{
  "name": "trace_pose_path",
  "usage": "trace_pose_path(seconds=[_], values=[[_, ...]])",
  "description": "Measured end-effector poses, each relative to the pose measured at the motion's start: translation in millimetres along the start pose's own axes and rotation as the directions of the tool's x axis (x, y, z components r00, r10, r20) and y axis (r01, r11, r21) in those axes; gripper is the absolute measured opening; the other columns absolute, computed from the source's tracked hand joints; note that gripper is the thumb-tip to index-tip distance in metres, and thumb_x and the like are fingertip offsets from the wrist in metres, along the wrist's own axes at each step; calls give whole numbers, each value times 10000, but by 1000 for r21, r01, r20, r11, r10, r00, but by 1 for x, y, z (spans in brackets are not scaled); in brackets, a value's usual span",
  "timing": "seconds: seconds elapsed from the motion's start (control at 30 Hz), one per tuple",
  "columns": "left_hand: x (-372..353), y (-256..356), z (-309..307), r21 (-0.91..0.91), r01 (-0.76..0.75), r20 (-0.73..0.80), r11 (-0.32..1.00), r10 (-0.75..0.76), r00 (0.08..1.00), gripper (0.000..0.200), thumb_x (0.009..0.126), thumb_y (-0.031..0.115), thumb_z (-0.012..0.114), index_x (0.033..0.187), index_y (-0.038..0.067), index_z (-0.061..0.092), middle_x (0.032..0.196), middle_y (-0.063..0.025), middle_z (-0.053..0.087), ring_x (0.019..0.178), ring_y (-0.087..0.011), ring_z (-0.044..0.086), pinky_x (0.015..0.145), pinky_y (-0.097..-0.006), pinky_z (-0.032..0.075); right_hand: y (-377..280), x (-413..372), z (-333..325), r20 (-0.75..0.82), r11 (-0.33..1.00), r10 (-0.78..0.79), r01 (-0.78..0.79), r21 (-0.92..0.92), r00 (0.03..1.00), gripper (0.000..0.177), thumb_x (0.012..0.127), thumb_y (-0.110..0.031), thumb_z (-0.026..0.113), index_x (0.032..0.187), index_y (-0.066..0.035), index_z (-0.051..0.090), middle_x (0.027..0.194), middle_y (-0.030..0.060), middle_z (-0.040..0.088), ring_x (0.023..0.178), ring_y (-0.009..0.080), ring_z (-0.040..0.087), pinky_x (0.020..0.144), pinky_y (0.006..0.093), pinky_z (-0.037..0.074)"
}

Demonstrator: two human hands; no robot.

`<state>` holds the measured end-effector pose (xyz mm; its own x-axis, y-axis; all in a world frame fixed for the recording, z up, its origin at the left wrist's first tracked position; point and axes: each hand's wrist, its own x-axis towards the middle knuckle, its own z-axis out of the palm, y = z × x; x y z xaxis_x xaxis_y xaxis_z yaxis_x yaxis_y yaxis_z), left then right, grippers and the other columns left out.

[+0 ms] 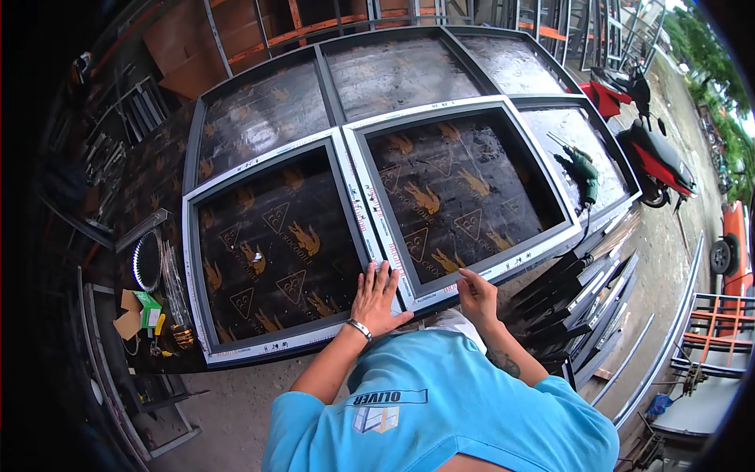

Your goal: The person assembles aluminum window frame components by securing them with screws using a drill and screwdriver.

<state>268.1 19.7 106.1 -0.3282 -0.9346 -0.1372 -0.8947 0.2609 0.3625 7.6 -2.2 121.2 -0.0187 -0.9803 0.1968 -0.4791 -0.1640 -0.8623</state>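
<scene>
Two dark window frames with white printed protective film lie side by side on a larger dark metal frame: the left window frame (267, 338) and the right window frame (464, 102). My left hand (380, 303) lies flat with its fingers out, palm down on the near corner of the left window frame, beside the seam between the two. Just over the near edge of the right window frame is my right hand (478, 299), its fingers curled into a pinch. Whatever may be in those fingers is hidden.
A green power drill (582, 169) lies on the right of the large frame (326, 82). Dark metal profiles (586, 307) are stacked at the right. An opened green-and-brown box (145, 311) and a coil (147, 259) sit at the left. A red motorbike (661, 161) stands beyond.
</scene>
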Motion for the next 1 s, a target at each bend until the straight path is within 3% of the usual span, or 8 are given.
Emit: trace_pose_path(seconds=[0.17, 0.33, 0.5, 0.6, 0.7, 0.73, 0.8, 1.0], values=[[5, 11, -3, -28, 60, 2, 998, -60, 998, 960, 823, 649, 584, 1534, 87, 268, 1613, -186, 119, 1481, -427, 59, 1169, -603, 101, 22, 54, -44, -38, 997, -72, 71, -35, 997, 229, 866, -34, 654, 1092, -1, 673, 901, 170, 707, 759, 262, 712, 689, 328, 558], [29, 46, 22, -96, 375, -162, 922, -386, 908, 954, 862, 606, 560, 1536, 30, 208, 1598, -238, 113, 1467, -453, 114, 1142, -653, 96, 71, 133, -141, -206, 981, -141, 109, -160, 968, 215, 878, -39, 657, 1090, -8, 680, 873, 147, 707, 748, 225, 700, 670, 304, 546], [56, 75, 32, 25, 612, -235, 791, -590, 772, 961, 865, 601, 550, 1543, 29, 181, 1612, -191, 124, 1480, -410, 120, 1149, -647, 52, 184, 224, -266, -547, 923, -7, -205, -325, 837, 306, 835, -144, 663, 1116, -21, 683, 940, 166, 697, 838, 281, 678, 781, 345, 524], [56, 75, 37, -17, 641, -224, 767, -628, 745, 949, 872, 585, 553, 1552, 53, 159, 1615, -187, 115, 1477, -416, 120, 1149, -645, 65, 299, 285, -339, -573, 668, 22, -438, -601, 819, 593, 711, -294, 729, 1237, -37, 634, 1200, 209, 640, 1110, 391, 583, 978, 445, 443], [64, 87, 34, -72, 711, -222, 700, -706, 673, 936, 873, 565, 569, 1549, 56, 167, 1624, -157, 99, 1478, -418, 107, 1150, -647, 81, 352, 337, -374, -533, 452, 302, -611, -650, 790, 1064, 692, -446, 795, 1509, -18, 265, 1363, 290, 511, 1235, 437, 512, 1063, 469, 393], [69, 93, 30, -116, 738, -215, 665, -742, 635, 942, 866, 565, 580, 1547, 58, 173, 1625, -146, 100, 1478, -417, 104, 1150, -652, 81, 352, 353, -379, -481, 480, 472, -673, -563, 739, 1097, 678, -409, 812, 1521, -23, 225, 1369, 288, 506, 1235, 430, 516, 1067, 455, 391], [77, 100, 33, -138, 781, -228, 609, -787, 573, 944, 858, 565, 593, 1546, 66, 182, 1625, -139, 106, 1479, -415, 102, 1152, -650, 84, 444, 383, -403, -302, 670, 429, -524, -526, 851, 1100, 624, -303, 837, 1506, -4, 251, 1328, 277, 535, 1214, 408, 537, 1033, 404, 428], [80, 106, 35, -130, 831, -229, 542, -831, 506, 922, 845, 506, 632, 1548, 107, 188, 1626, -112, 107, 1481, -400, 108, 1162, -634, 94, 439, 398, -396, -405, 582, 526, -664, -469, 748, 1068, 573, -119, 812, 1478, -37, 252, 1234, 247, 608, 1187, 408, 562, 1047, 425, 415]])
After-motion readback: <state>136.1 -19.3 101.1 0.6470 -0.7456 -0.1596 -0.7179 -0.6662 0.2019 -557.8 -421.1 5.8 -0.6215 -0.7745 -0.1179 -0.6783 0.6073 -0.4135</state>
